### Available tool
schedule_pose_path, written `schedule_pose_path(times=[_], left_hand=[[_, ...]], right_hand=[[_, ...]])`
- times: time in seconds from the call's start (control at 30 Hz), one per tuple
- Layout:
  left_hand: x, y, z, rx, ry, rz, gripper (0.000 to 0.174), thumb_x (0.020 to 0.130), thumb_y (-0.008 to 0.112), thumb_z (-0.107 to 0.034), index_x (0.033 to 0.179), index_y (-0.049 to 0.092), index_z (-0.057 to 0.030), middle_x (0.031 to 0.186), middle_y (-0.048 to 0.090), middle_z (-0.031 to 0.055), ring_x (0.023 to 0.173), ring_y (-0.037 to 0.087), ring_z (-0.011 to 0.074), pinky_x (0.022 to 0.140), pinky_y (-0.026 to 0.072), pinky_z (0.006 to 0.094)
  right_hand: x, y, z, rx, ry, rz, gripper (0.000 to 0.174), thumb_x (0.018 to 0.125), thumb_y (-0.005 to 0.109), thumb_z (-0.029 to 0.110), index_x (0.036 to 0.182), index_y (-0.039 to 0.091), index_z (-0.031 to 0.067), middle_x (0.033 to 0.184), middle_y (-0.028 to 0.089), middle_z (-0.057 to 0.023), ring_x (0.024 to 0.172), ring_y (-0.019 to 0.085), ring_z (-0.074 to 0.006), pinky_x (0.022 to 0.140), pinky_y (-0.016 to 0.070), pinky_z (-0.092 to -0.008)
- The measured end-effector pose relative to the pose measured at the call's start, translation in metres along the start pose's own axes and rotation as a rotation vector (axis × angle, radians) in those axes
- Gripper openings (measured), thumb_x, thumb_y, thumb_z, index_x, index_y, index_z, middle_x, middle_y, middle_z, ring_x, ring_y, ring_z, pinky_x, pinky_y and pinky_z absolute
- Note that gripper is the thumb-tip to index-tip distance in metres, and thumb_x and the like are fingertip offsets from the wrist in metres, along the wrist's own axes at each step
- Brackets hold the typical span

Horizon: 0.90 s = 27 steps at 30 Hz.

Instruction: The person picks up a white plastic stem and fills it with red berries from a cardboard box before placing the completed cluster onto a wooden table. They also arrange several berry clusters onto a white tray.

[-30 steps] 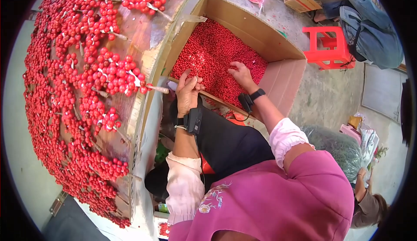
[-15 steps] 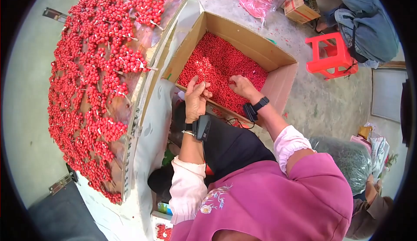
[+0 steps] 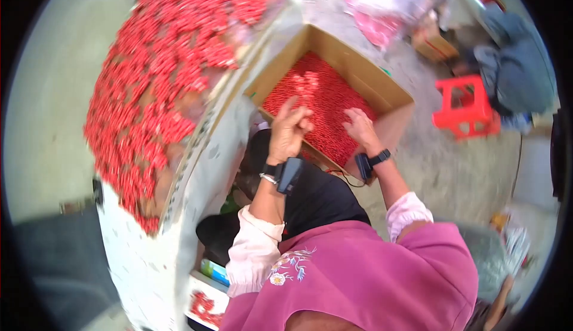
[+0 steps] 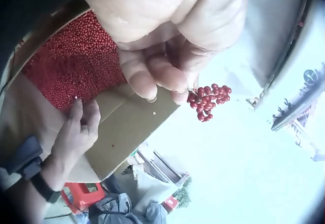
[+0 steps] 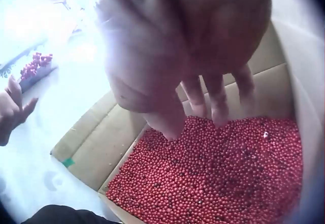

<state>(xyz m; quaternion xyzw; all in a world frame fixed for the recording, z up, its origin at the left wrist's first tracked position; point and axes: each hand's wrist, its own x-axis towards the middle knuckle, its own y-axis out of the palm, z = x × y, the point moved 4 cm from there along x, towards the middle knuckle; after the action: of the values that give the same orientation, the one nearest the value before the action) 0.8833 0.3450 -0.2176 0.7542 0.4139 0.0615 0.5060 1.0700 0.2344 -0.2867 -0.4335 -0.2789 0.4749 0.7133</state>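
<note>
My left hand (image 3: 288, 131) pinches a small cluster of red berries (image 4: 208, 99) between thumb and fingertips, holding it up at the near left side of the cardboard box (image 3: 391, 89). The berries of this cluster bunch beyond the fingertips in the left wrist view. Over the box, my right hand (image 3: 361, 129) hangs with loosely bent fingers (image 5: 218, 104) and thumb apart, nothing seen between them. Loose red berries (image 5: 213, 178) fill the box's bottom below it. In the head view the held cluster overlaps these berries and is blurred.
On the left, a raised board (image 3: 230, 89) carries many berry clusters (image 3: 161, 62) on a white-covered table (image 3: 143, 271). A red stool (image 3: 465, 107) and another person in jeans (image 3: 519, 68) are at right. A white container (image 3: 191, 295) with red berries sits at lower left.
The head view has swung, so the board and box sit differently in it. My hands have drawn slightly farther apart; the left still holds the cluster.
</note>
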Motion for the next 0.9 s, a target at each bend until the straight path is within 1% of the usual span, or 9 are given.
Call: schedule_pose_path(times=[0.07, 0.1, 0.13, 0.2, 0.27, 0.33, 0.4, 0.63, 0.9], left_hand=[[-0.017, 0.015, -0.008, 0.037, 0.003, -0.040, 0.043, 0.076, 0.053, 0.002, 0.118, 0.042, -0.0055, 0.078, 0.059, 0.0095, 0.063, 0.056, 0.0164, 0.067, 0.0471, 0.0327], [-0.023, 0.012, -0.011, 0.486, 0.249, 0.130, 0.031, 0.074, 0.054, 0.003, 0.103, 0.052, -0.0055, 0.078, 0.060, 0.0066, 0.062, 0.058, 0.0124, 0.066, 0.0474, 0.0269], [-0.043, 0.025, -0.025, 1.125, 0.888, 0.356, 0.031, 0.067, 0.052, 0.006, 0.095, 0.057, -0.0069, 0.076, 0.061, 0.0072, 0.062, 0.059, 0.0147, 0.067, 0.0483, 0.0298], [-0.093, 0.039, -0.056, 1.172, 1.095, 0.332, 0.032, 0.069, 0.052, 0.003, 0.100, 0.056, -0.0061, 0.073, 0.059, 0.0080, 0.065, 0.058, 0.0144, 0.067, 0.0475, 0.0303], [-0.133, 0.026, -0.050, 0.041, 0.141, -0.019, 0.035, 0.077, 0.053, -0.002, 0.111, 0.047, -0.0020, 0.074, 0.058, 0.0082, 0.066, 0.057, 0.0134, 0.064, 0.0461, 0.0278], [-0.178, 0.020, -0.064, -0.035, 0.264, -0.050, 0.038, 0.079, 0.054, -0.005, 0.115, 0.043, -0.0005, 0.075, 0.058, 0.0088, 0.064, 0.056, 0.0130, 0.060, 0.0451, 0.0263], [-0.223, 0.012, -0.075, -0.104, 0.339, -0.069, 0.043, 0.082, 0.056, -0.010, 0.120, 0.038, 0.0005, 0.075, 0.058, 0.0093, 0.060, 0.055, 0.0124, 0.055, 0.0432, 0.0243], [-0.448, -0.027, -0.083, -0.029, 0.925, -0.653, 0.045, 0.080, 0.056, -0.008, 0.122, 0.041, -0.0010, 0.080, 0.058, 0.0076, 0.061, 0.057, 0.0130, 0.060, 0.0466, 0.0244], [-0.643, -0.103, 0.036, -0.396, 1.368, -1.068, 0.040, 0.081, 0.055, -0.006, 0.119, 0.045, -0.0053, 0.082, 0.054, 0.0031, 0.060, 0.043, 0.0080, 0.062, 0.0386, 0.0251]], right_hand=[[0.005, 0.008, -0.007, 0.157, -0.133, 0.081, 0.037, 0.075, 0.060, 0.013, 0.110, 0.053, 0.0012, 0.109, 0.054, -0.0189, 0.102, 0.052, -0.0316, 0.088, 0.0413, -0.0376], [0.001, 0.007, -0.004, 0.220, -0.165, 0.116, 0.037, 0.076, 0.058, 0.012, 0.111, 0.053, -0.0002, 0.107, 0.055, -0.0194, 0.101, 0.053, -0.0304, 0.088, 0.0415, -0.0362], [0.004, 0.018, -0.013, 0.129, -0.156, 0.230, 0.036, 0.079, 0.055, 0.014, 0.111, 0.052, -0.0014, 0.107, 0.056, -0.0194, 0.101, 0.053, -0.0300, 0.089, 0.0409, -0.0362], [0.004, 0.028, -0.010, 0.199, -0.210, 0.339, 0.037, 0.080, 0.054, 0.014, 0.112, 0.051, -0.0026, 0.111, 0.053, -0.0223, 0.104, 0.050, -0.0318, 0.090, 0.0393, -0.0357], [0.020, 0.060, -0.025, 0.097, -0.242, 0.499, 0.036, 0.079, 0.054, 0.013, 0.111, 0.052, -0.0038, 0.106, 0.055, -0.0235, 0.099, 0.053, -0.0347, 0.087, 0.0411, -0.0376], [0.022, 0.054, -0.020, 0.010, -0.405, 0.395, 0.029, 0.076, 0.057, 0.018, 0.098, 0.057, -0.0015, 0.085, 0.060, -0.0230, 0.080, 0.058, -0.0377, 0.069, 0.0458, -0.0427], [0.022, 0.051, -0.004, -0.050, -0.372, 0.615, 0.029, 0.076, 0.057, 0.018, 0.097, 0.058, -0.0012, 0.086, 0.060, -0.0229, 0.080, 0.059, -0.0367, 0.069, 0.0463, -0.0419], [0.051, 0.067, 0.041, -0.041, -0.484, 0.721, 0.023, 0.075, 0.058, 0.015, 0.091, 0.058, -0.0015, 0.081, 0.062, -0.0166, 0.074, 0.059, -0.0274, 0.065, 0.0457, -0.0376], [0.082, 0.062, 0.087, -0.040, -0.508, 0.745, 0.021, 0.074, 0.055, 0.008, 0.091, 0.057, -0.0036, 0.077, 0.060, -0.0172, 0.071, 0.055, -0.0224, 0.066, 0.0446, -0.0338]])
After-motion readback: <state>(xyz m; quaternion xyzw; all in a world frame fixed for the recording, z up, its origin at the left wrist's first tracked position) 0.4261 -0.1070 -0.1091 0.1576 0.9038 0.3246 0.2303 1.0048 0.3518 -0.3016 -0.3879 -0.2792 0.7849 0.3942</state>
